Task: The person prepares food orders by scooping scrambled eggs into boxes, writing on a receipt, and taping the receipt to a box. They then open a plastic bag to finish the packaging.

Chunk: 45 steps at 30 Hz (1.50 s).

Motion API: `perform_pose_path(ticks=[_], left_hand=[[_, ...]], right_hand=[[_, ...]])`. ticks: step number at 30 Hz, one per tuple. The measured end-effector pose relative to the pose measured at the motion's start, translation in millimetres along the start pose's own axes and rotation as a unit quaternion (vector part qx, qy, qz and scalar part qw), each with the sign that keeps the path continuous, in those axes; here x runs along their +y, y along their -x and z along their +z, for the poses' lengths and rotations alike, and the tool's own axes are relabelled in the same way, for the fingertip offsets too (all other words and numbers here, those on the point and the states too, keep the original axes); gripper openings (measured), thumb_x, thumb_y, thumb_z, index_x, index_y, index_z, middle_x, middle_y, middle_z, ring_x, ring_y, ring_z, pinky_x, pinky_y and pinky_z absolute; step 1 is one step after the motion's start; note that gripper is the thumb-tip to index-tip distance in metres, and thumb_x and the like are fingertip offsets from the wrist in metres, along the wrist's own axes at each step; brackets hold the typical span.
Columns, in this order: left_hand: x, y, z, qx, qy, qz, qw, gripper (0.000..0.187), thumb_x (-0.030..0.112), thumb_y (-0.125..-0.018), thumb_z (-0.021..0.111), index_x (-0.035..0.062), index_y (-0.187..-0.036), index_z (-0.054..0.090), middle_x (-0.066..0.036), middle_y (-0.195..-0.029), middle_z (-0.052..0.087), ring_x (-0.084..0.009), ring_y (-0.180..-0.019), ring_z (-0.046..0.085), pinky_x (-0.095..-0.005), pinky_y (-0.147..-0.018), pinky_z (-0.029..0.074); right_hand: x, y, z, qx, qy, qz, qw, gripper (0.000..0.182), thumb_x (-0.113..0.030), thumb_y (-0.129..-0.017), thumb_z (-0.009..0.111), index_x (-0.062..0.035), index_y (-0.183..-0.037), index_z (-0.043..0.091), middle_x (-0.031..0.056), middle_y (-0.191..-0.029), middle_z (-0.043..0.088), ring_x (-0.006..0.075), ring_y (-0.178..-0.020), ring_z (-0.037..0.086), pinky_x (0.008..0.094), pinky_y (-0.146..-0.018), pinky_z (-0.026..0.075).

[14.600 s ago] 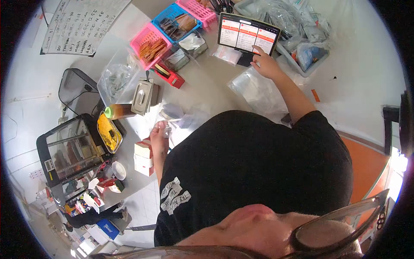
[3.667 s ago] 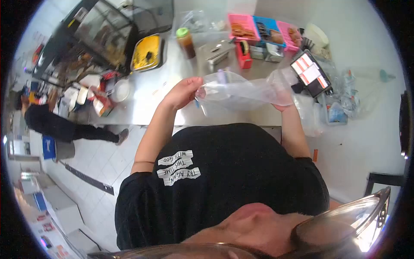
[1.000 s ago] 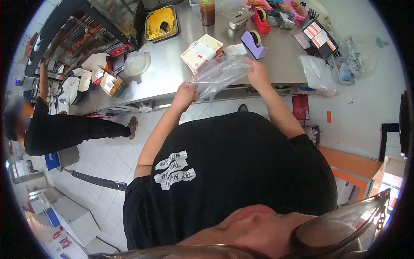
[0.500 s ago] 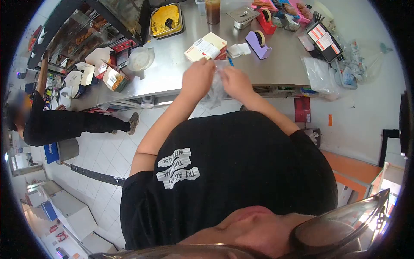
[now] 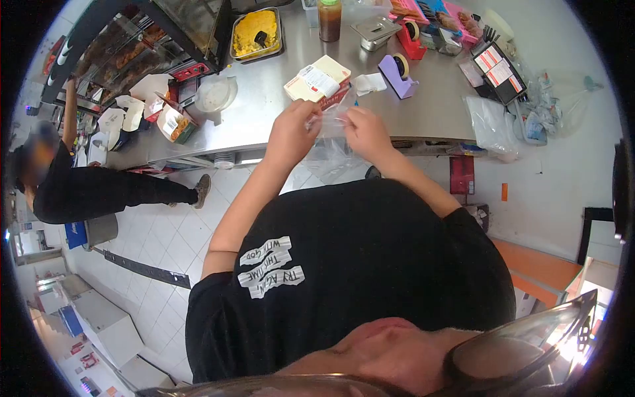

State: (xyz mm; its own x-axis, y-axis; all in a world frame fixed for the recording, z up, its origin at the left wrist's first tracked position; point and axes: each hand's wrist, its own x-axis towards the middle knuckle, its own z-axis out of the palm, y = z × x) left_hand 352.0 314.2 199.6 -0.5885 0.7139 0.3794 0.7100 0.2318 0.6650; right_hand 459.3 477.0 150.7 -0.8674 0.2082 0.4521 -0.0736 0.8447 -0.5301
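A clear plastic bag stretches between my two hands in front of the counter edge. My left hand pinches one side of its mouth, fingers closed. On the other side, my right hand grips the bag's rim between thumb and fingers. The bag's lower part hangs loose below the hands. Just beyond them on the steel counter lies a cream and red carton with a printed white label. Beside the carton are a folded white paper and a purple tape dispenser.
A tray of yellow food with a black scoop, a jar of brown liquid and a lidded steel pan stand behind. Opened food boxes sit left, plastic bags right. Another person stands at the far left.
My hands have moved apart slightly, and the bag's mouth is spread wider between them. More of the carton's red side shows. The other person stays at the left.
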Motion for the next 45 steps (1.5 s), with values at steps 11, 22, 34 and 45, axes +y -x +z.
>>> perform_pose_path(ticks=[11,22,34,45], left_hand=[[10,17,-6,-0.032,0.045,-0.025,0.998,0.031,-0.001,-0.070,0.067,0.0072,-0.100,0.061,-0.014,-0.088,0.064,-0.0300,-0.077,0.064,-0.0365,-0.069,0.052],[3,28,9,0.173,0.138,0.033,0.975,0.019,-0.002,-0.070,0.072,0.0041,-0.085,0.061,-0.009,-0.081,0.063,-0.0244,-0.071,0.061,-0.0309,-0.066,0.048],[10,32,18,-0.008,0.156,0.113,0.981,0.035,-0.006,-0.065,0.069,0.0069,-0.096,0.058,-0.010,-0.087,0.064,-0.0322,-0.082,0.063,-0.0373,-0.070,0.050],[-48,17,-21,0.010,-0.085,-0.167,0.982,0.032,0.001,-0.081,0.056,0.0077,-0.112,0.050,-0.015,-0.059,0.054,-0.0336,-0.057,0.057,-0.0434,-0.057,0.044]], right_hand=[[-16,3,-20,-0.005,-0.165,-0.127,0.978,0.009,-0.003,-0.083,0.059,0.0038,-0.080,0.056,0.0135,-0.100,0.062,0.0309,-0.084,0.056,0.0395,-0.076,0.046],[-26,10,-34,0.062,-0.221,-0.072,0.971,0.010,0.001,-0.081,0.062,0.0010,-0.084,0.053,0.0110,-0.095,0.061,0.0233,-0.079,0.059,0.0312,-0.071,0.047],[-29,21,-41,-0.035,-0.179,-0.053,0.982,0.034,0.002,-0.078,0.057,-0.0068,-0.111,0.060,0.0140,-0.085,0.061,0.0318,-0.074,0.060,0.0375,-0.065,0.049],[41,19,-57,-0.014,0.003,0.205,0.979,0.025,-0.010,-0.090,0.049,-0.0098,-0.113,0.059,0.0238,-0.086,0.062,0.0414,-0.080,0.060,0.0469,-0.070,0.046]])
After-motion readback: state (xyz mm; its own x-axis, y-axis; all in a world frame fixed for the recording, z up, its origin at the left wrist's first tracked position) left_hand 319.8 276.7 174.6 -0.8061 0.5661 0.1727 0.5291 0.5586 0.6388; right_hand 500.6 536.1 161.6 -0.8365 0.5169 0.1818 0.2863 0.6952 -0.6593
